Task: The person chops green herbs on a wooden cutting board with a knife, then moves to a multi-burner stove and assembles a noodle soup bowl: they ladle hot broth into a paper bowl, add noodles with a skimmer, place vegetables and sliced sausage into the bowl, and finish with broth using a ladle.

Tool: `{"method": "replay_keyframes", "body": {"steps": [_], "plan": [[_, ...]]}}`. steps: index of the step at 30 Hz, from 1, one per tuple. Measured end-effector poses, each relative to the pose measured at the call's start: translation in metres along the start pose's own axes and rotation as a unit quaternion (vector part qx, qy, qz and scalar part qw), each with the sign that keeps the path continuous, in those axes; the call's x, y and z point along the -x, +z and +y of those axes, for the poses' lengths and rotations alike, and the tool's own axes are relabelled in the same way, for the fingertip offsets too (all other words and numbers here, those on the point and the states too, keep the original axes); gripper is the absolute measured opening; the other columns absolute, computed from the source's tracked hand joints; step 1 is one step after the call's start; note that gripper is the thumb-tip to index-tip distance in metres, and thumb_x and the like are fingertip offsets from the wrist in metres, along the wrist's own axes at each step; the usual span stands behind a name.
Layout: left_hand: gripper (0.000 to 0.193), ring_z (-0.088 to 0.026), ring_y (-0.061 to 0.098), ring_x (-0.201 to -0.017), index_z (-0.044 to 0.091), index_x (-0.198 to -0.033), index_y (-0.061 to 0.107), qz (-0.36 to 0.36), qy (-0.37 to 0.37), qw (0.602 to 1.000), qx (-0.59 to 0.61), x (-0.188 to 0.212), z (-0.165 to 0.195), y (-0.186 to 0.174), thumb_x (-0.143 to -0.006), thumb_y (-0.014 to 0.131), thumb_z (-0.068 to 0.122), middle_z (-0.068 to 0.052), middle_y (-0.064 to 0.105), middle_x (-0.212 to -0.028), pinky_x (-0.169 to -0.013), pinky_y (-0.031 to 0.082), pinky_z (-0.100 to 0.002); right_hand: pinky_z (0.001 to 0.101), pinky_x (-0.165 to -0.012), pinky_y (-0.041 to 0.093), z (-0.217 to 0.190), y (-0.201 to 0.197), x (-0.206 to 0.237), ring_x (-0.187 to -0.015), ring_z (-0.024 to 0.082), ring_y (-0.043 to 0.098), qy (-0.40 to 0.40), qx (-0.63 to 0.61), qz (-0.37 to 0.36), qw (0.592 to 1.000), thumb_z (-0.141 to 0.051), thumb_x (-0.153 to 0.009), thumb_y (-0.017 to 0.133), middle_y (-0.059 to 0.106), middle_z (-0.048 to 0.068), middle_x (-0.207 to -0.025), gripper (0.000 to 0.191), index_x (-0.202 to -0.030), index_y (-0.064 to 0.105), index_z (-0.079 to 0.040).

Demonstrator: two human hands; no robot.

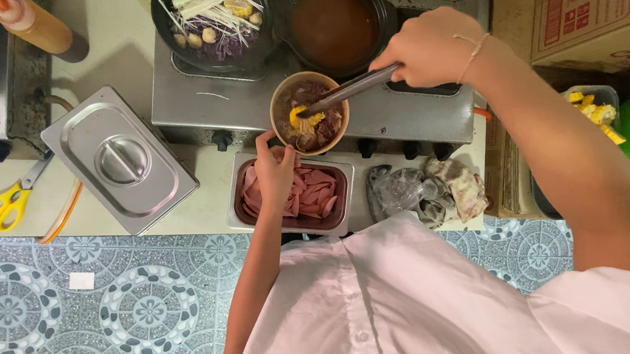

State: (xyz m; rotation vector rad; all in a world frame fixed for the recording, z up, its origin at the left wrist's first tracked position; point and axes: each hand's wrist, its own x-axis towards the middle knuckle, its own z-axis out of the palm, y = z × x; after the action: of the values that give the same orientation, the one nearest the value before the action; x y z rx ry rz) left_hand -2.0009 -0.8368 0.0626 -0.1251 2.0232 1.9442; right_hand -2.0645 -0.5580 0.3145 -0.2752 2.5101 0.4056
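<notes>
A round tan bowl (pixel 276 107) filled with noodles, purple shreds and a yellow corn piece sits on the steel stove top. My right hand (pixel 432 46) grips metal tongs (pixel 349 89) whose tips pinch the yellow piece in the bowl. My left hand (pixel 276 174) reaches into a steel tray (pixel 342 212) of pink ham slices (pixel 318 192) just below the bowl, fingers closed around a slice. A thin bracelet circles my right wrist.
On the stove (pixel 197 104) stand a dark pan of vegetables (pixel 212 16) and a pot of brown broth (pixel 333 22). A lidded steel container (pixel 119 161), yellow scissors (pixel 4 205), a sauce bottle (pixel 39 26), crumpled rags (pixel 436 186), a cardboard box (pixel 594 5) and a corn tub (pixel 594 110) surround it.
</notes>
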Motion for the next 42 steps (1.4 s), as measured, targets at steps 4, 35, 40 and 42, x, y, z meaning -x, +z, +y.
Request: {"method": "replay_keyframes", "body": {"steps": [4,35,40,42], "plan": [[0.038,-0.012,0.066,-0.065,0.000,-0.131,0.045,-0.008,0.011,1.000,-0.001,0.000,0.000,-0.001,-0.098,0.061,0.002,-0.008,0.070,-0.079,-0.061,0.053,-0.027,0.0445,-0.073,0.058,0.013,-0.004,0.011,-0.081,0.030,0.072,0.013,-0.032,0.053,0.998,-0.035,-0.093,0.069,0.078,0.005,-0.089,0.039,-0.131,0.071,-0.048],[0.035,-0.011,0.066,-0.065,-0.001,-0.130,0.046,0.003,0.026,1.000,0.000,0.000,0.001,0.000,-0.098,0.062,0.002,-0.008,0.070,-0.076,-0.058,0.054,-0.027,0.0473,-0.061,0.056,-0.041,0.074,0.025,-0.076,0.033,0.072,0.028,-0.112,0.172,0.978,-0.029,-0.094,0.063,0.075,0.009,-0.087,0.038,-0.131,0.070,-0.026],[0.035,-0.011,0.067,-0.065,-0.001,-0.128,0.046,0.011,0.023,1.000,0.005,0.000,-0.003,0.002,-0.098,0.062,0.002,-0.007,0.070,-0.076,-0.058,0.055,-0.026,0.0471,-0.061,0.056,-0.034,0.070,0.049,-0.076,0.032,0.073,0.075,-0.083,0.157,0.981,-0.026,-0.092,0.064,0.075,0.009,-0.086,0.038,-0.129,0.071,-0.026],[0.032,-0.011,0.065,-0.064,-0.001,-0.127,0.047,0.014,0.030,0.999,0.012,-0.001,-0.004,0.003,-0.098,0.062,0.002,-0.008,0.069,-0.076,-0.057,0.054,-0.026,0.0466,-0.059,0.056,-0.043,0.072,0.046,-0.071,0.032,0.073,0.092,-0.046,0.091,0.990,-0.023,-0.089,0.065,0.074,0.010,-0.081,0.042,-0.131,0.069,-0.027]]}}
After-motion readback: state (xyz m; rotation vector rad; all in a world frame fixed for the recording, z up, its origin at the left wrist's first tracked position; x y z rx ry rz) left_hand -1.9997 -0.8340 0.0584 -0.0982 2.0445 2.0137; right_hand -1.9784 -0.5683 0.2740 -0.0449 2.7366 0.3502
